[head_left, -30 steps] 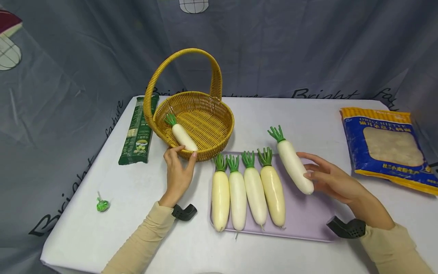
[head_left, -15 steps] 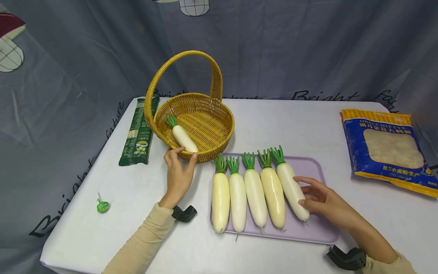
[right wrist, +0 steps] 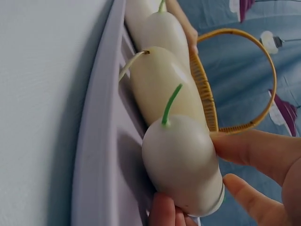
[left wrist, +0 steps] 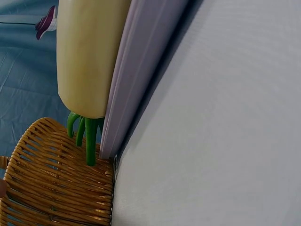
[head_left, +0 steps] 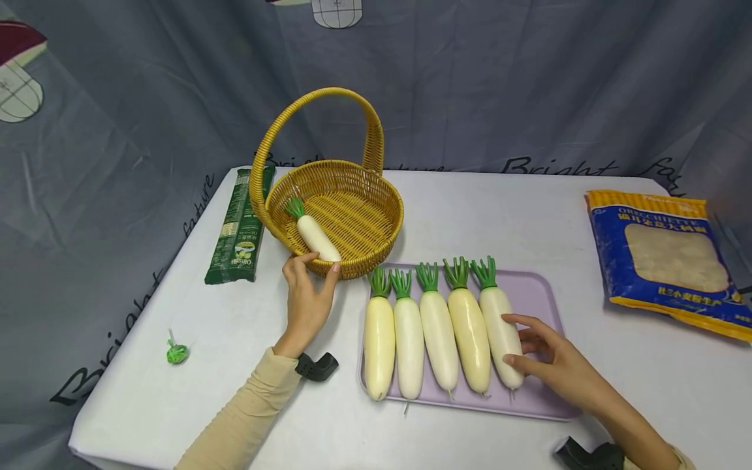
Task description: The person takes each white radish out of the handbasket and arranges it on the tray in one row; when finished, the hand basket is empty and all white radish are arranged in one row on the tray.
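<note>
My left hand (head_left: pixel 308 297) grips the near rim of a yellow woven basket (head_left: pixel 384 245) that has a tall arched handle. Inside the basket lies one small white radish (head_left: pixel 317 238) with green stalks. On a lilac tray (head_left: pixel 543 294), several white radishes lie side by side, green tops toward the back. My right hand (head_left: pixel 555 359) holds the rightmost radish (head_left: pixel 498 313) by its lower half. In the right wrist view, fingers and thumb sit on both sides of that radish (right wrist: pixel 176 150). The left wrist view shows a pale radish (left wrist: pixel 89 56) at the tray's edge.
Left of the basket lies a green packet (head_left: pixel 235 235). A green-wrapped lollipop (head_left: pixel 177 352) sits on the white table at the left. At the far right is a blue and yellow pasta bag (head_left: pixel 670 254). A grey curtain (head_left: pixel 470 85) hangs behind the table.
My right hand has lowered the radish onto the tray and shifted it left, beside the others, where it lies straighter. The left hand stays at the basket rim.
</note>
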Demonstrator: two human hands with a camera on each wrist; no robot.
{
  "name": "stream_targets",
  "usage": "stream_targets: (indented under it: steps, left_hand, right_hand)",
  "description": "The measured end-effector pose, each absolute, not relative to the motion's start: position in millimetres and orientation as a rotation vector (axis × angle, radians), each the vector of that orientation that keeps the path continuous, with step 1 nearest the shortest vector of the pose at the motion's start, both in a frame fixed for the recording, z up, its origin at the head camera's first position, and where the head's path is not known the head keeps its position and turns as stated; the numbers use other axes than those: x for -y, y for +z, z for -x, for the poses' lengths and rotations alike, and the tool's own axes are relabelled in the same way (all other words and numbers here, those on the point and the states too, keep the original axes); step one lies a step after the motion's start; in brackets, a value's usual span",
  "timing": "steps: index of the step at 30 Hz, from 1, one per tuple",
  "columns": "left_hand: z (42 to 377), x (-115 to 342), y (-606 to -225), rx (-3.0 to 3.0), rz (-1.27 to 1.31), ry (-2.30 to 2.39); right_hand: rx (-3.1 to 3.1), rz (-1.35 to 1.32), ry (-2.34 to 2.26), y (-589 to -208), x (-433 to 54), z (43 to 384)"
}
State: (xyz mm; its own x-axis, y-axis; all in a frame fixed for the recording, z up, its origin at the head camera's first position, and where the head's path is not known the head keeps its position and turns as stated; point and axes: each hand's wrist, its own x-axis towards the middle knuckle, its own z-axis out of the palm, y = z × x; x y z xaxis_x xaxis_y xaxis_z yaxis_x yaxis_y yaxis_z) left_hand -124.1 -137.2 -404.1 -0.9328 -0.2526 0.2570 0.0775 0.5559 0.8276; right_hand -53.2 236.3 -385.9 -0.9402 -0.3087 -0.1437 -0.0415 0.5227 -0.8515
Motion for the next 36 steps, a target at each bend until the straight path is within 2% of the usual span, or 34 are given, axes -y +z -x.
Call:
stream_targets:
  steps: [17,28,36]
  left_hand:
    - [123.6,137.3,-403.2,2.460,-0.147,-1.354]
    - [122.6,137.5,-403.8,2.446,-0.140,-1.345]
    - [123.5,137.3,-403.0,2.451,-0.137,-1.342]
  right_hand:
    - [-2.701,0.327,-1.147,-377.0,-240.1,55.8]
    - [-2.794,0.382,-1.243,-372.9,-243.3,60.8]
    - [-2.782,0.315,-1.312,-361.3,-243.6,70.3]
